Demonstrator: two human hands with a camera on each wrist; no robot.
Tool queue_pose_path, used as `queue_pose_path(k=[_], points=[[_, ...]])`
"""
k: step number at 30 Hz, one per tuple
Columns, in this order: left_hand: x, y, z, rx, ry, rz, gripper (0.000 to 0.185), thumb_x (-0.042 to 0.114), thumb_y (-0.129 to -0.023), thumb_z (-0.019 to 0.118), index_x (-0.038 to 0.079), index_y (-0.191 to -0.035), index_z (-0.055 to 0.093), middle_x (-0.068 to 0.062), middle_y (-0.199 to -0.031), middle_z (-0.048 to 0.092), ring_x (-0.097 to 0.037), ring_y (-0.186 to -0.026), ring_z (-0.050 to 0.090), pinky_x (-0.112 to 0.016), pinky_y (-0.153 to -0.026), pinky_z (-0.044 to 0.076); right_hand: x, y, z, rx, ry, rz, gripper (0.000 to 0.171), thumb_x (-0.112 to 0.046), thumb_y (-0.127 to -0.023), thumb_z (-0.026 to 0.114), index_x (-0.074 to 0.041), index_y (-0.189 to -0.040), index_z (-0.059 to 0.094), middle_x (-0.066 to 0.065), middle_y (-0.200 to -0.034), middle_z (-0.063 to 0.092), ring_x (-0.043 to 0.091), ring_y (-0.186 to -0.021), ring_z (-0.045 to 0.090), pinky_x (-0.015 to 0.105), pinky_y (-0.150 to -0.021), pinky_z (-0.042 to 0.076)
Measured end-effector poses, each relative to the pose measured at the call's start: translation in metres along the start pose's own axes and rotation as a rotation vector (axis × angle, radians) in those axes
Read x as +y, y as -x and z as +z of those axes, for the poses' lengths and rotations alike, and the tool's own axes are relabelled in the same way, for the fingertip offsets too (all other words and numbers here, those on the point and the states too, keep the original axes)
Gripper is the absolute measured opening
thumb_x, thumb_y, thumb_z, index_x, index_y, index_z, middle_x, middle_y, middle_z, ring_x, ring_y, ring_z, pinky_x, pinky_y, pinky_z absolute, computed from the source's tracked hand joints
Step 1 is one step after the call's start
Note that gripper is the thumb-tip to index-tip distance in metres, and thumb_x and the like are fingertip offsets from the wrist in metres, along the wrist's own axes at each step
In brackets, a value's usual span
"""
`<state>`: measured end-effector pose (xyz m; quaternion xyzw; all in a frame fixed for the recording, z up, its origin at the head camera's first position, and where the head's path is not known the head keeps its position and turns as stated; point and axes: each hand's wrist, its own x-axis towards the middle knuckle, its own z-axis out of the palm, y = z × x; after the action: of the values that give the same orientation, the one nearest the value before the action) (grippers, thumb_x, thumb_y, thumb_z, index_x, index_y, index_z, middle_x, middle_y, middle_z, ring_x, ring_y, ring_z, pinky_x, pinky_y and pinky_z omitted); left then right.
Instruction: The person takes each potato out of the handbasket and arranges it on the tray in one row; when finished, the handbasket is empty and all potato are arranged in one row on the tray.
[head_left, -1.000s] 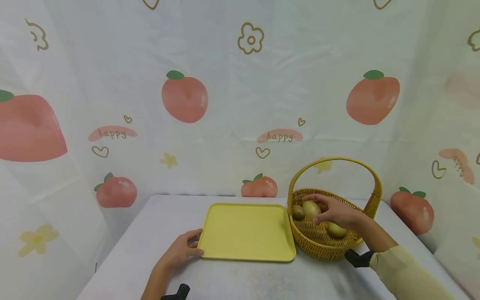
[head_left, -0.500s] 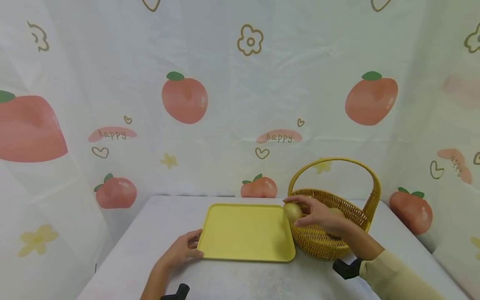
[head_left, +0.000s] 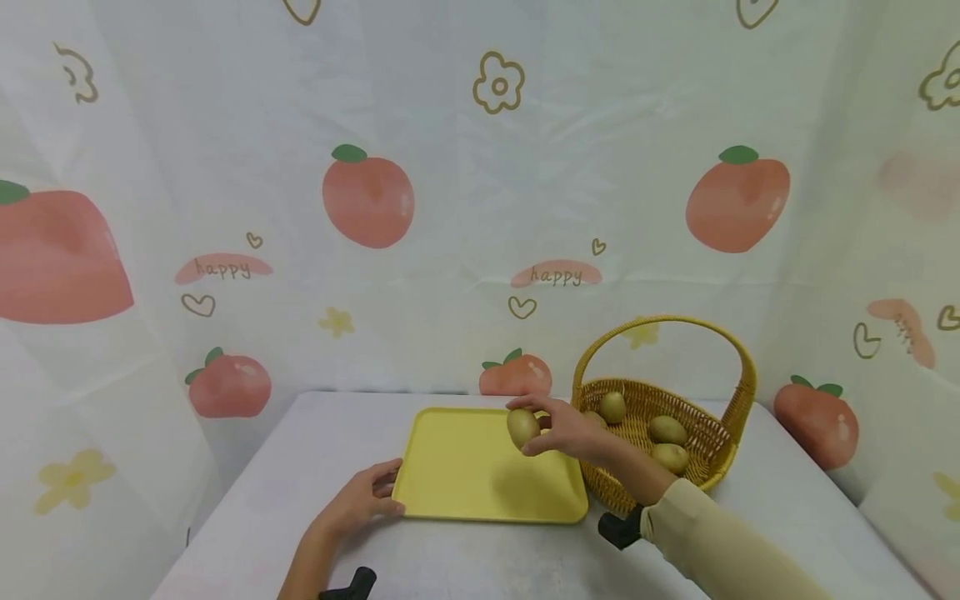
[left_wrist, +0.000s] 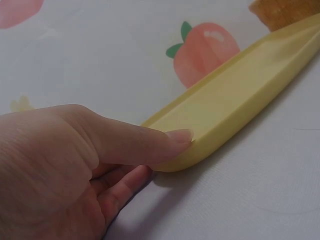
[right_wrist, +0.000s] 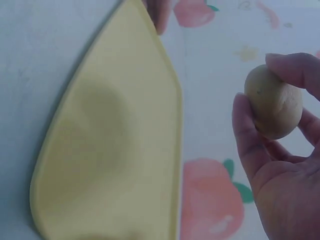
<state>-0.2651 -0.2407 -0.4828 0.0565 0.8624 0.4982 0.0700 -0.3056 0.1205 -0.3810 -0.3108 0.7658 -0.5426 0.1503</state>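
In the head view, a yellow rectangular tray (head_left: 465,479) lies flat on the white table. My left hand (head_left: 362,500) holds its near left corner; the left wrist view has the thumb (left_wrist: 170,142) on the rim and the other fingers low against the side. Above the tray's right half, my right hand (head_left: 572,433) grips a potato (head_left: 522,427) between thumb and fingertips. The right wrist view shows that potato (right_wrist: 274,102) clear of the tray, whose surface carries a shadow. Several more potatoes (head_left: 667,430) lie in a wicker basket (head_left: 727,471), one partly hidden behind the right hand.
The basket stands against the tray's right side, its tall arched handle (head_left: 667,318) rising above it. A white curtain (head_left: 450,325) printed with fruit hangs behind the table (head_left: 480,558) and along both sides.
My right hand has lifted the potato out of the basket and carried it left over the tray. The left hand keeps its place at the tray corner.
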Motion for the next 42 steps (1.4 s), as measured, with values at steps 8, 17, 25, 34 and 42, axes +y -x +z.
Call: queue_pose_path(k=[8, 17, 25, 34, 42], points=[[-0.001, 0.002, -0.001, 0.012, 0.001, 0.002, 0.083, 0.004, -0.069, 0.084, -0.010, -0.140, 0.042, -0.026, -0.130, 0.055, -0.039, -0.117, 0.057, -0.043, -0.096, 0.051, 0.012, -0.030, 0.037, 0.033, 0.066, 0.037, 0.060, -0.002, -0.074, 0.076, -0.008, -0.131, 0.057, 0.012, -0.117, 0.055, 0.021, -0.086, 0.060, 0.029, -0.069, 0.053], [0.003, 0.004, 0.000, 0.011, -0.004, 0.007, 0.083, 0.005, -0.069, 0.085, -0.010, -0.139, 0.043, -0.025, -0.129, 0.055, -0.040, -0.116, 0.057, -0.045, -0.097, 0.050, 0.034, -0.056, 0.079, 0.112, 0.100, 0.098, 0.060, 0.000, -0.072, 0.079, -0.004, -0.129, 0.059, 0.008, -0.109, 0.057, 0.019, -0.084, 0.058, 0.028, -0.066, 0.052], [0.003, 0.002, -0.001, -0.027, 0.009, 0.032, 0.081, 0.005, -0.072, 0.083, -0.010, -0.140, 0.042, -0.025, -0.130, 0.055, -0.040, -0.117, 0.056, -0.045, -0.098, 0.049, 0.050, -0.078, 0.112, 0.184, 0.218, 0.126, 0.059, -0.012, -0.068, 0.085, -0.008, -0.123, 0.065, 0.000, -0.099, 0.060, 0.016, -0.086, 0.055, 0.029, -0.071, 0.051], [0.001, 0.002, -0.003, -0.058, 0.016, 0.064, 0.080, 0.005, -0.074, 0.082, -0.012, -0.140, 0.040, -0.028, -0.131, 0.053, -0.041, -0.118, 0.056, -0.044, -0.096, 0.051, 0.054, -0.095, 0.146, 0.209, 0.339, 0.112, 0.058, -0.024, -0.067, 0.086, -0.013, -0.120, 0.066, -0.006, -0.094, 0.063, 0.010, -0.081, 0.053, 0.024, -0.072, 0.048], [0.001, 0.004, -0.004, -0.054, 0.003, 0.055, 0.081, 0.006, -0.074, 0.082, -0.011, -0.141, 0.040, -0.031, -0.137, 0.048, -0.041, -0.119, 0.055, -0.044, -0.097, 0.050, 0.051, -0.103, 0.167, 0.274, 0.367, 0.112, 0.056, -0.026, -0.067, 0.086, -0.016, -0.119, 0.066, -0.002, -0.096, 0.062, 0.014, -0.083, 0.052, 0.024, -0.065, 0.047]])
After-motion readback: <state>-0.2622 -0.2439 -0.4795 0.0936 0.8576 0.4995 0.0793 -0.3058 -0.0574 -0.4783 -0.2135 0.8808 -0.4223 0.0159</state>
